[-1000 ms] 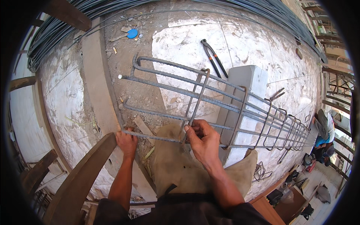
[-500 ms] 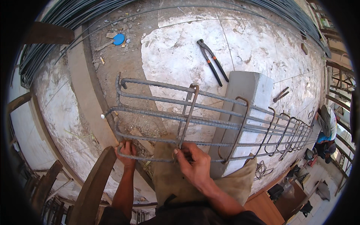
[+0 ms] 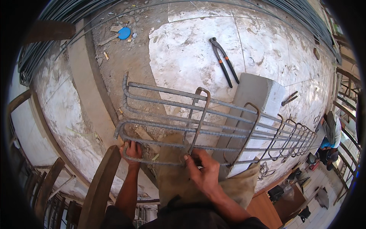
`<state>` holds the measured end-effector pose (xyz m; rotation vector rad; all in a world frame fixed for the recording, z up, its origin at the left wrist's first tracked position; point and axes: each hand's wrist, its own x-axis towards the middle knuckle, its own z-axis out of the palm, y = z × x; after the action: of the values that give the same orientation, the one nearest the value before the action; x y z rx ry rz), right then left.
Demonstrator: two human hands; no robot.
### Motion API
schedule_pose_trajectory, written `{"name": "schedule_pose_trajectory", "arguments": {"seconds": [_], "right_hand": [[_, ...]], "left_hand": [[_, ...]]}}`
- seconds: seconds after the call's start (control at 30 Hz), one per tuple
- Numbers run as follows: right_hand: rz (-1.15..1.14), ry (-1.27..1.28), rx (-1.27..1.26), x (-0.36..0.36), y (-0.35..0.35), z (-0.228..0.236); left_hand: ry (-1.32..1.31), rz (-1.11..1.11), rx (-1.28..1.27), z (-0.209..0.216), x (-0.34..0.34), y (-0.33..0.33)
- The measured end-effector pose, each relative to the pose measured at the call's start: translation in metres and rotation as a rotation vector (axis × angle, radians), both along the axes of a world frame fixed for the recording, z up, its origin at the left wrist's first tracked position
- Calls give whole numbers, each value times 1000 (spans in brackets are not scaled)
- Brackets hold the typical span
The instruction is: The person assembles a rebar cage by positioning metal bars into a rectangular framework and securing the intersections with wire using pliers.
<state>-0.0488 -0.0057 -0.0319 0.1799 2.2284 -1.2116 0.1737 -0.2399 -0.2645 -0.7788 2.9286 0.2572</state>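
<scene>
A long rebar cage of ribbed steel bars lies across the view, its hooked bar ends at the left. My left hand is closed around the lower bent bar end. My right hand pinches the lower corner of a rectangular stirrup, thumb and fingers together where it meets the lowest bar. The stirrup stands slightly tilted around the bars. Another stirrup sits further right, over a grey concrete block, with several more bunched toward the far right end.
End-cutting nippers with black handles lie on the stained floor beyond the cage. A smaller pair of pliers is right of the block. Long steel rods line the far edges. A wooden post rises beside my left forearm. A person is at far right.
The cage's left end has turned a little, and the protruding hooked bar end has dropped closer to my left hand. Both hands keep their grips. The whole view has shifted slightly.
</scene>
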Motion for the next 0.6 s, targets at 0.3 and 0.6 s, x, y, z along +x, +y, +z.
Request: {"name": "schedule_pose_trajectory", "arguments": {"seconds": [0.3,0.6], "right_hand": [[44,36,61,4,-1,-3],[81,-11,64,13,9,-12]], "left_hand": [[-8,-13,-75,9,-4,5],[14,-18,-75,12,3,5]]}}
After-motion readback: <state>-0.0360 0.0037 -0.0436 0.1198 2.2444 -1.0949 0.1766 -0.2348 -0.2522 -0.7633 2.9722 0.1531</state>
